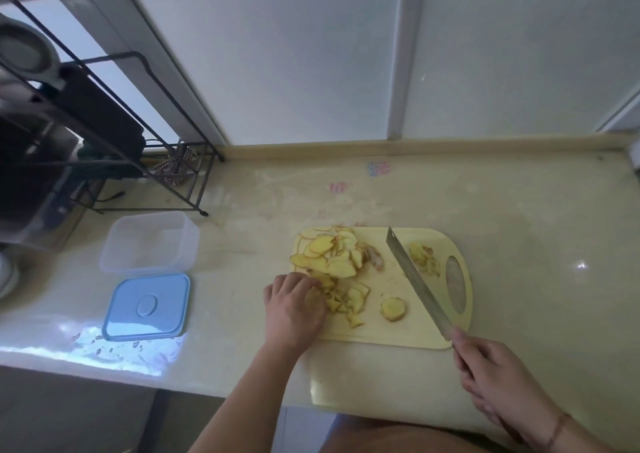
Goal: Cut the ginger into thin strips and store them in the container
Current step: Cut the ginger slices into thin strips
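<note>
The right hand (498,380) has its grip closed round the handle of a long steel cleaver-like knife (417,281), the handle itself hidden inside the fingers; the blade runs with its long axis on a diagonal, from the hand at the near right up and away to the left, its squared tip over the far part of the pale yellow plastic cutting board (391,331) with an oval handle hole at its right end. The left hand (294,307) lies on the board's left edge, fingers curled down onto the near end of the heap of thin yellow ginger slices (334,262), pressing them. The heap spreads over the left half of the board, left of the blade; one round ginger slice (393,309) lies alone between heap and blade, and a small clump of ginger scraps (424,258) sits right of the blade beside the hole. The board rests on a cream stone worktop (519,217). Well to the left stands an open clear square plastic container (150,241), and just in front of it its blue square lid (147,307) lies flat. Behind the container a black wire rack (114,130) stands against the wall.
</note>
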`<state>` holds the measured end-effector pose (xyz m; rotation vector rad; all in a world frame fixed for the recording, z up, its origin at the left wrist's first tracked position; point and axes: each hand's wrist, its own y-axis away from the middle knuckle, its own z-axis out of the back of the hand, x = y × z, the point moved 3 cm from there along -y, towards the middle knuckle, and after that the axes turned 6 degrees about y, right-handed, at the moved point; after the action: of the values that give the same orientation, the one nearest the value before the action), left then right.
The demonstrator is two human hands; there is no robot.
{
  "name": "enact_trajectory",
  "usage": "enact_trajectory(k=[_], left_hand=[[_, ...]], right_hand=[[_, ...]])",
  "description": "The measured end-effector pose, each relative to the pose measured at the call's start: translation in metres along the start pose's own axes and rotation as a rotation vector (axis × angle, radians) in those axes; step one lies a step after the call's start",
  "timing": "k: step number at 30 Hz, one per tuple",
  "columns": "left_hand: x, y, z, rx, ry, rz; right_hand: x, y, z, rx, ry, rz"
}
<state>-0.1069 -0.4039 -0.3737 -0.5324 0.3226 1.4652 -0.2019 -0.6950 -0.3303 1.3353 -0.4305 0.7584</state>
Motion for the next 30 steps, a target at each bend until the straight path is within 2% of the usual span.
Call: enact_trajectory(k=[4,9,15,18,21,23,30], left_hand=[[-0.004,-0.01,-0.004,0.049,-0.037,0.047],[0.002,-0.016,-0.009,0.022,-0.042,-0.019],[-0.006,-0.007,-0.012,-0.157,0.087,-0.302],[-0.035,-0.003,-0.023,-0.002,0.025,-0.431],[-0.057,-0.007,-0.031,0.135,-0.246,-0.362],[-0.063,-0.007,-0.029,0.177,-0.339,-0.299],[-0.062,-0.008,-0.025,0.24,-0.302,-0.091]], right_hand=[[0.004,0.005,-0.011,-0.03,-0.017,-0.016],[0.008,0.01,-0.018,-0.069,-0.02,-0.002],[0.011,0.012,-0.017,-0.107,-0.026,0.006],[0.011,0.009,-0.015,-0.109,-0.021,0.001],[0.009,0.006,-0.011,-0.105,-0.024,0.005],[0.008,0.004,-0.007,-0.106,-0.018,0.01],[0.011,0.003,-0.001,-0.091,-0.001,0.024]])
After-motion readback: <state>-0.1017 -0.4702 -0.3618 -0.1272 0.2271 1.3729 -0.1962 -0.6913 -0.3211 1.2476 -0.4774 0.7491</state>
